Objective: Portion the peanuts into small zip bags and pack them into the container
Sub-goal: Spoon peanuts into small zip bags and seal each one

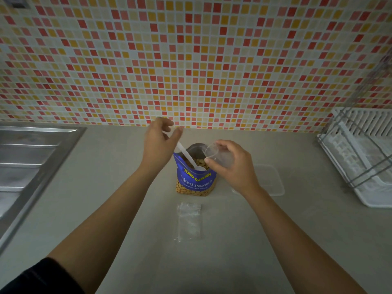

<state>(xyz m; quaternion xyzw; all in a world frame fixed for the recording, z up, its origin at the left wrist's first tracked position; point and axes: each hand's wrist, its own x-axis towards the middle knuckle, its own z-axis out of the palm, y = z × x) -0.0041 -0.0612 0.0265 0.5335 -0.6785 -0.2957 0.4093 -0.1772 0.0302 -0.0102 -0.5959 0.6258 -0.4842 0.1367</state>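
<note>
An open blue bag of salted peanuts [196,181] stands upright on the counter's middle. My left hand [160,143] pinches the handle end of a white plastic spoon [186,155], whose bowl dips into the bag's mouth among the peanuts. My right hand [231,164] grips a small clear plastic cup [216,154], tilted over the bag's right edge. Flat on the counter in front of the bag lie small clear zip bags [189,221]. A clear rectangular container [270,179] sits to the right, partly hidden behind my right hand.
A steel sink with drainboard [31,164] takes up the left side. At the far right stands a white dish rack with a wire frame [360,155]. A mosaic tiled wall [191,60] rises behind the beige counter [212,262].
</note>
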